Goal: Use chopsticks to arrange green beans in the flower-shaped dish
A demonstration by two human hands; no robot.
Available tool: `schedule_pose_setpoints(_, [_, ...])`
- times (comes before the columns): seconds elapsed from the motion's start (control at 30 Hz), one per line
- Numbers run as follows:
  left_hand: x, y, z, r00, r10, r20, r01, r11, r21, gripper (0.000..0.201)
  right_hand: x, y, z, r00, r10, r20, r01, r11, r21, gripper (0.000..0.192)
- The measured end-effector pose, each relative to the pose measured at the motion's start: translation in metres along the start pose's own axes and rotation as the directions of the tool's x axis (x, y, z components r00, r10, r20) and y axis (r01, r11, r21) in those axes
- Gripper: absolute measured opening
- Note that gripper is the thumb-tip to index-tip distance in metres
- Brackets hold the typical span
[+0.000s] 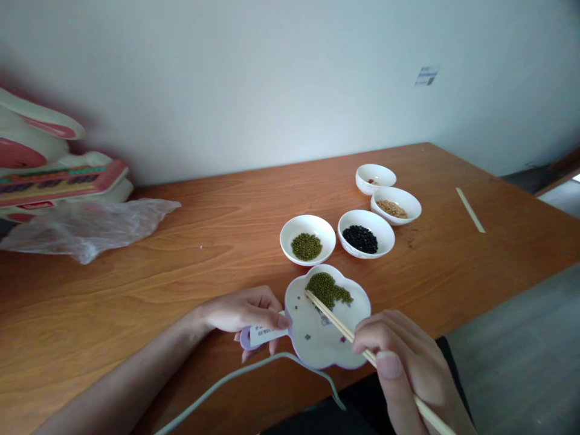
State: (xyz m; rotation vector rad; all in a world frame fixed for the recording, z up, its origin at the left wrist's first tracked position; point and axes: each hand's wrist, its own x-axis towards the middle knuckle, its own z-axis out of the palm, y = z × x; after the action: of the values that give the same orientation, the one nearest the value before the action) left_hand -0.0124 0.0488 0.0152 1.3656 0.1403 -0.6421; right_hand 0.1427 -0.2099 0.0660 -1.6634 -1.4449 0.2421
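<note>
A wooden table (136, 266) seen from above, with a flower-shaped white plate (317, 338) at its near edge serving as the centre of the scene. The plate has a lilac rim and handle, and one heap of small green beans (327, 289) lies on its far part. The left hand (247, 314) is closed around the plate's handle on the plate's left side, fingers curled over a white label there. The right hand (403, 362), at the plate's near right, grips one pair of wooden chopsticks (335, 323); their tips reach across the plate and touch the near edge of the bean heap. Four round white bowls stand beyond the plate. The closest, just behind it, holds green beans (307, 246); the next, behind and to the right, holds black beans (360, 239); farther right and back, a third holds pale tan grains (392, 209); the fourth bowl (376, 178), farthest from the plate, has only a speck or two inside. One loose wooden stick (470, 209) lies well to the right of the bowls. Far left of the plate, one crumpled clear plastic bag (86, 226) lies beside a white and pink rabbit-shaped toy (49, 169) against the wall. One grey cable (254, 374) curves below the plate's near edge
</note>
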Motion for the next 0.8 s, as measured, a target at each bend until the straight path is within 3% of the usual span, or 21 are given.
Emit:
schedule_pose_setpoints(0.1, [0.000,0.001,0.000,1.000,0.000,0.003,0.000,1.000,0.006,0.049,-0.003,0.001,0.000,1.000,-0.015,0.006,0.014,0.999,0.029,0.026])
schedule_pose_setpoints(0.27, [-0.001,0.000,-0.001,1.000,0.001,-0.001,-0.001,1.000,0.003,0.050,-0.007,0.004,-0.004,0.990,-0.058,0.125,0.051,0.997,0.060,0.028])
schedule_pose_setpoints(0.4, [0.000,-0.003,-0.002,1.000,-0.001,-0.009,0.001,1.000,-0.005,0.049,-0.008,0.006,-0.008,0.996,-0.021,0.092,0.022,1.000,-0.007,0.023])
schedule_pose_setpoints(0.57, [0.000,-0.004,-0.003,1.000,0.027,0.001,-0.027,1.000,-0.010,0.047,-0.007,0.005,-0.001,0.988,-0.121,0.097,0.119,0.993,0.024,0.045])
schedule_pose_setpoints(0.63, [-0.001,-0.003,-0.003,0.999,0.035,0.007,-0.035,0.999,-0.010,0.046,-0.008,0.005,-0.001,0.987,-0.125,0.105,0.124,0.992,0.016,0.042])
schedule_pose_setpoints(0.8, [-0.002,0.003,0.000,1.000,0.011,-0.001,-0.011,0.999,0.039,0.048,-0.015,0.006,-0.018,0.999,0.016,-0.030,-0.015,0.999,0.033,0.036])
